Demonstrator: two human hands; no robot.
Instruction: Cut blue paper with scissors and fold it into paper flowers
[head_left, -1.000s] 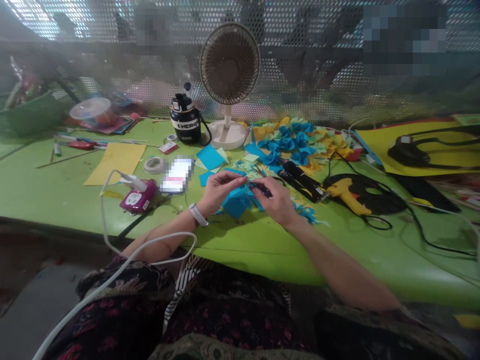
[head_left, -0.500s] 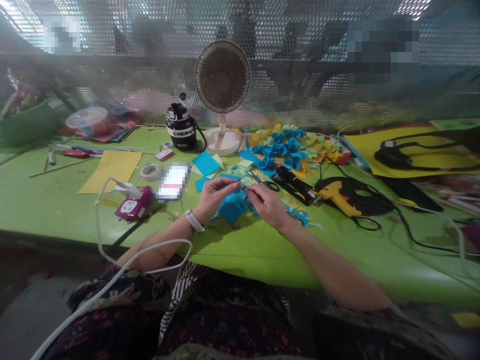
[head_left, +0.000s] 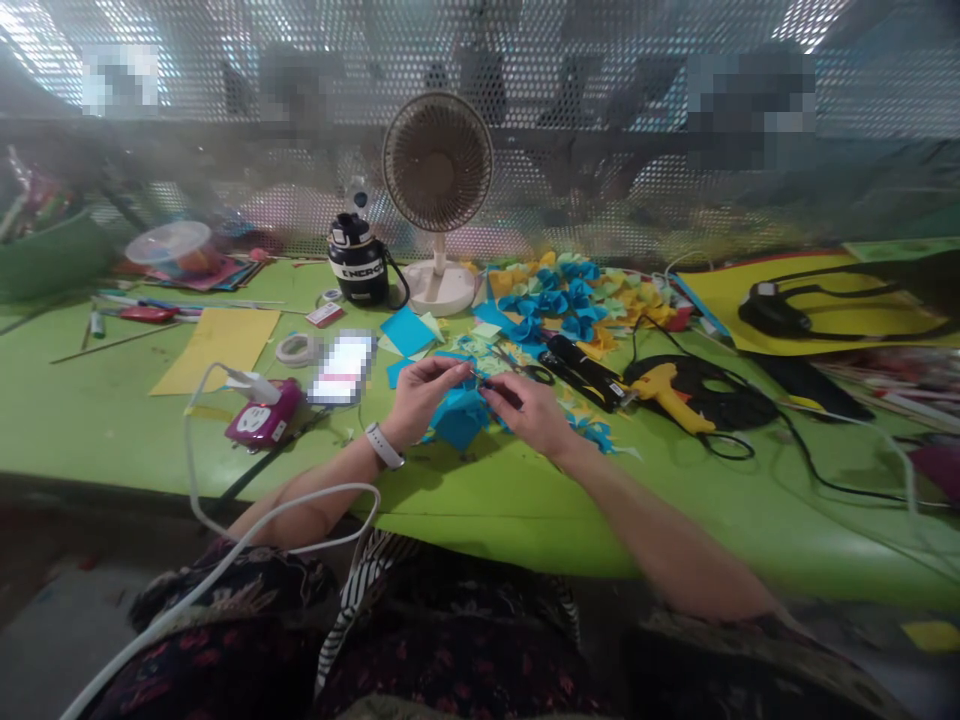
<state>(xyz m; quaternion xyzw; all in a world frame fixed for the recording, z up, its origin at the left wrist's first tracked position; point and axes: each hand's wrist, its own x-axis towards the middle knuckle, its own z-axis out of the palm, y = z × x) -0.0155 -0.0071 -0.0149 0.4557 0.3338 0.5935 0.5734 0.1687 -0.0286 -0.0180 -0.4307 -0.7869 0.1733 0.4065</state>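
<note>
My left hand pinches the top edge of a folded blue paper piece just above the green table. My right hand meets it from the right, fingers closed on a thin dark tool whose shape I cannot make out, its tip at the paper. A white watch sits on my left wrist. Blue paper scraps lie beside my right hand. Black-handled scissors rest just behind the hands.
A small fan and a black jug stand at the back. Paper flowers are heaped behind a yellow glue gun with black cords. A pink power adapter, tape roll, phone and yellow sheet lie left.
Both hands stay together on the blue paper, fingers shifting slightly. The view has tilted a little, so everything sits slightly lower and further left in the frame.
</note>
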